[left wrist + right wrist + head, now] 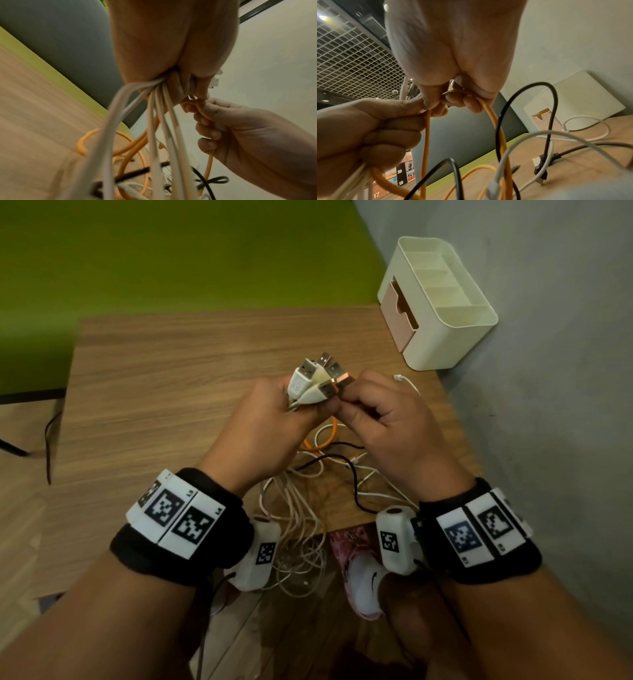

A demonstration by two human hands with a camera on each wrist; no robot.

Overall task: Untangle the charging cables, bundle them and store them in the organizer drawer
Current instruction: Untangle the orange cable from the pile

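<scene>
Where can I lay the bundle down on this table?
Bare table stretches left of the left hand to the far edge, and between the plugs and the organizer. Crowded: loose cables under both hands, toward the near edge.

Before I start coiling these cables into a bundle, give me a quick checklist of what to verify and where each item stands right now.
1. USB plugs gathered at one end: ok, the left hand grips them in a cluster.
2. Orange cable joined to the cluster: not ok, the right hand pinches its plug beside the others.
3. Loose lengths untangled: not ok, white, black and orange cables cross on the table.
4. Far ends all free: cannot tell.
5. Organizer within reach: ok, in the table's far right corner.
6. Pink drawer open enough: cannot tell.
</scene>
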